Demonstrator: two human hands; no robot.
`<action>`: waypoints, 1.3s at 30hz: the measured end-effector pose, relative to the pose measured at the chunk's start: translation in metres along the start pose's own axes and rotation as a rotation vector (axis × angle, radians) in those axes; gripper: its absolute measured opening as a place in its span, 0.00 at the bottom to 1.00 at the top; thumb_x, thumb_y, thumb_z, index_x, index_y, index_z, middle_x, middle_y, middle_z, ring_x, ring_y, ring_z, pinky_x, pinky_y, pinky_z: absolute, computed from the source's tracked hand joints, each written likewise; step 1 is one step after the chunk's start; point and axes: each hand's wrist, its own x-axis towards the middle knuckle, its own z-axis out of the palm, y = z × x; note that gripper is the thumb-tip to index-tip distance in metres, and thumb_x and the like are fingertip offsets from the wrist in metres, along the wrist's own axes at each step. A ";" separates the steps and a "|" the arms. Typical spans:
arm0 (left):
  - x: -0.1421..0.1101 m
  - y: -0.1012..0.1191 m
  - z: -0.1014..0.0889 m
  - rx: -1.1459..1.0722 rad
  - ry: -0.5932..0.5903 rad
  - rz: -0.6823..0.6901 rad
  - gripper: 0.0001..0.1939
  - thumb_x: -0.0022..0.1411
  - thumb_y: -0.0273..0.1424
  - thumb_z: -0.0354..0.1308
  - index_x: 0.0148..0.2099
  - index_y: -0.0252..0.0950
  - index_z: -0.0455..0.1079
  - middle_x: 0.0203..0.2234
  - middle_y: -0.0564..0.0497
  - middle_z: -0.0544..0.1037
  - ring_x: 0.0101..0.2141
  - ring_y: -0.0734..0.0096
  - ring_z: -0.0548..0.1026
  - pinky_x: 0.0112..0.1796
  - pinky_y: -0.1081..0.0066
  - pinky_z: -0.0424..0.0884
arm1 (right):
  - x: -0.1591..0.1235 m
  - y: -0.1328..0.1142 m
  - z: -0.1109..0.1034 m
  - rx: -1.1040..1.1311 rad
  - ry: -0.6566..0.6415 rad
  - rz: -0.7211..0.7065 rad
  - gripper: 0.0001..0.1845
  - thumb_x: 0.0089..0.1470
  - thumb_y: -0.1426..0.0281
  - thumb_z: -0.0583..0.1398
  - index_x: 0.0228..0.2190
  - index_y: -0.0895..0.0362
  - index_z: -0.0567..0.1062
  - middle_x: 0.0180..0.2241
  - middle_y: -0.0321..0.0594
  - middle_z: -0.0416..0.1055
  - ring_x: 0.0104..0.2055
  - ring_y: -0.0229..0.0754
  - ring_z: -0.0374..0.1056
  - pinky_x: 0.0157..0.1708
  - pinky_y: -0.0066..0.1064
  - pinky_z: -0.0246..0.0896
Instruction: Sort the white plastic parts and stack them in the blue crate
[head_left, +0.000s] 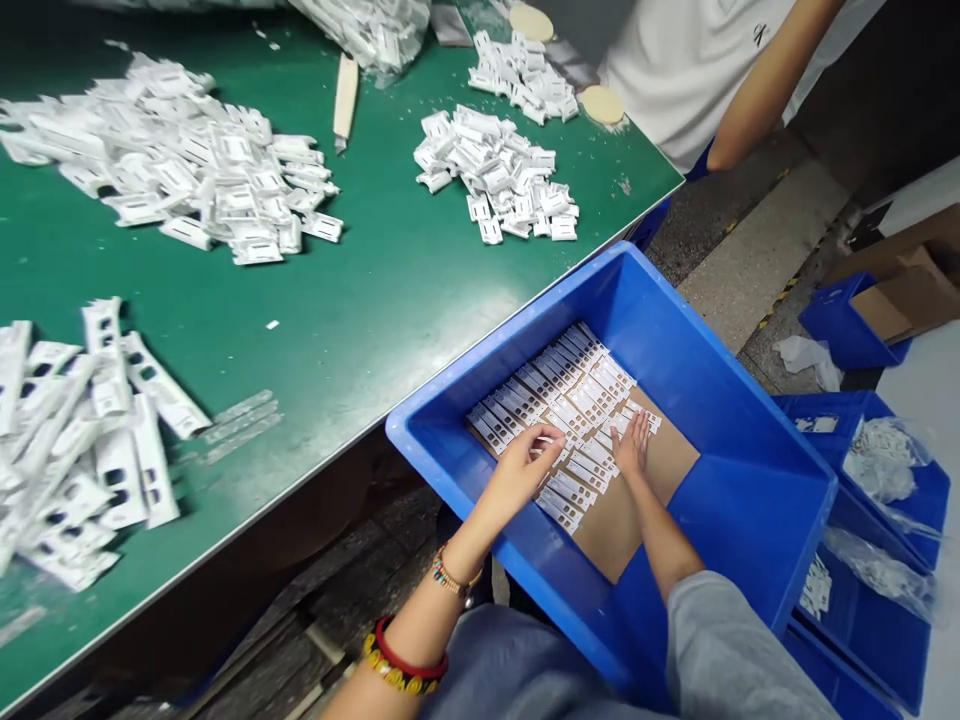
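On the green desk to my left, white plastic pieces lie in loose heaps, unsorted. My left hand and right hand are open, grasping nothing, fingers resting flat on rows of white strips on a cardboard sheet in the blue crate — probably to keep the rows even and flat.

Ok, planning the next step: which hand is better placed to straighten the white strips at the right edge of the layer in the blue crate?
Probably the right hand: it lies right at that edge of the perforated white strips. The left hand sits further left, across the strips.
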 end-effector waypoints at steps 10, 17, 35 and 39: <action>0.001 0.003 0.016 0.115 -0.053 0.222 0.12 0.62 0.39 0.57 0.36 0.35 0.73 0.35 0.47 0.80 0.37 0.66 0.76 0.41 0.68 0.72 | -0.008 -0.007 -0.021 0.076 0.064 0.092 0.49 0.60 0.49 0.37 0.62 0.82 0.53 0.65 0.75 0.48 0.70 0.64 0.39 0.65 0.56 0.34; -0.087 0.001 0.007 0.557 0.154 0.718 0.10 0.67 0.36 0.54 0.41 0.37 0.75 0.41 0.45 0.79 0.43 0.66 0.76 0.47 0.67 0.71 | -0.010 0.042 -0.053 0.241 0.213 -0.155 0.35 0.48 0.51 0.47 0.49 0.57 0.75 0.52 0.61 0.68 0.64 0.68 0.55 0.56 0.60 0.53; -0.149 -0.028 -0.220 0.948 1.169 0.453 0.23 0.66 0.25 0.49 0.61 0.38 0.68 0.62 0.40 0.67 0.62 0.51 0.63 0.60 0.47 0.60 | -0.098 -0.501 -0.199 0.328 -0.052 -0.739 0.27 0.50 0.62 0.60 0.50 0.63 0.68 0.52 0.58 0.69 0.58 0.58 0.62 0.57 0.45 0.56; -0.138 -0.037 -0.238 1.006 1.119 0.368 0.26 0.65 0.25 0.49 0.65 0.33 0.62 0.65 0.37 0.62 0.64 0.48 0.59 0.60 0.46 0.60 | -0.091 -0.542 -0.180 0.226 -0.129 -0.673 0.27 0.44 0.64 0.66 0.45 0.63 0.69 0.48 0.59 0.70 0.54 0.59 0.65 0.51 0.42 0.59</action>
